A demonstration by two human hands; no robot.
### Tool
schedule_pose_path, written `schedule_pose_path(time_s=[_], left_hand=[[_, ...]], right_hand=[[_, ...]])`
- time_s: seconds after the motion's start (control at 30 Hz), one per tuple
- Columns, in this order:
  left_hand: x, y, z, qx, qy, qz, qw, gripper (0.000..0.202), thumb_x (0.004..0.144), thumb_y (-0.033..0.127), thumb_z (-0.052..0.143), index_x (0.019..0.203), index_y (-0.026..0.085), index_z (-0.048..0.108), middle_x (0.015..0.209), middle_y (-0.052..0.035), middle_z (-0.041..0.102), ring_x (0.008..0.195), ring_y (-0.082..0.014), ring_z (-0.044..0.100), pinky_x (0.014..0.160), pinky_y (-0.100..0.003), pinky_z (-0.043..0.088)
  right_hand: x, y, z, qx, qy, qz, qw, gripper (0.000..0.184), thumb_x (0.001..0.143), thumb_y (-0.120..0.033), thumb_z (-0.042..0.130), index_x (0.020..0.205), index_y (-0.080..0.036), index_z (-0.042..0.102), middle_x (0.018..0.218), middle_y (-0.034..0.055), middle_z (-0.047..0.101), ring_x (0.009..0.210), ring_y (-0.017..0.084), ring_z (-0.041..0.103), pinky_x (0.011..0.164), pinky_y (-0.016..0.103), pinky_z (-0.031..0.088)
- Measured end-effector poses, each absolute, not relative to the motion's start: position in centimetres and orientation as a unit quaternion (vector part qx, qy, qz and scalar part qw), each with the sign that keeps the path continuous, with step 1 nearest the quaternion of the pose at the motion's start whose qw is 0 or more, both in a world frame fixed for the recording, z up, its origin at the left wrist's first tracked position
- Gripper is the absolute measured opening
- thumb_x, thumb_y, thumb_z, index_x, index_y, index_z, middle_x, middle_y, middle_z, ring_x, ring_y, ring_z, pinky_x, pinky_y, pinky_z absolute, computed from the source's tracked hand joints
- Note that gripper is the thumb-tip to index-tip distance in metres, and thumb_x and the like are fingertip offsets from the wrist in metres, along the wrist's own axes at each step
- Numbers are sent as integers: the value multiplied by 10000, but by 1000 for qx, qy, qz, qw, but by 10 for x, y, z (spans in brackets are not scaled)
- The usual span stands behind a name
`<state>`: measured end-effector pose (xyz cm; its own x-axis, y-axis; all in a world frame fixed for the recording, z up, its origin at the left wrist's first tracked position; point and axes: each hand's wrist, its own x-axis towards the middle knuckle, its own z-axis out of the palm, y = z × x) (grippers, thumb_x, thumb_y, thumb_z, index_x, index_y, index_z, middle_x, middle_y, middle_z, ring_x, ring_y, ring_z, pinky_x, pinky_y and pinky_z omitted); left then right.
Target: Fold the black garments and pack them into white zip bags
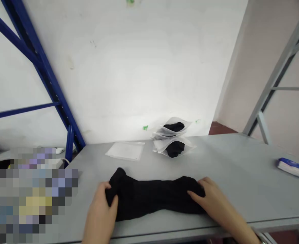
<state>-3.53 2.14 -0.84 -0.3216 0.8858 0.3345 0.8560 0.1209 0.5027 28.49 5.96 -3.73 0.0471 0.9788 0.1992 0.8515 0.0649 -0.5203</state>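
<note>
A black sock or knitted cloth [149, 196] lies stretched across the near part of the grey table [228, 169]. My left hand [100, 213] rests on its left end, thumb hooked over the fabric and fingers pressed to it. My right hand [212, 200] lies flat on its right end with fingers stretched out along the cloth.
A flat empty clear bag [126, 150] lies behind the cloth. To its right is a stack of clear bags holding black items [173, 139]. A blue-and-white tissue pack [292, 167] sits far right. Blue racking [50, 84] stands left, grey racking [274, 91] right.
</note>
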Motion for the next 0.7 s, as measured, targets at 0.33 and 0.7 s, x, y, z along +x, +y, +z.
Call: schedule_pose_path(time_s=[0.33,0.7], left_hand=[[45,13,-34,772,550,259,185,1029,692,461,675,1473,97,112,1443,-221,359,1369,-386,226,1097,-633,145],[12,10,-36,379,658,449,471,652,863,615,315,1322,184,486,1272,-107,600,1207,-279,529,965,-412,479]], right_hand=[[263,55,10,-661,-567,287,399,235,738,-462,568,800,-237,541,702,35,628,693,257,602,652,374,455],[183,34,-6,-516,-539,533,400,552,797,-558,557,1198,-179,582,1035,111,683,789,244,650,820,430,488]])
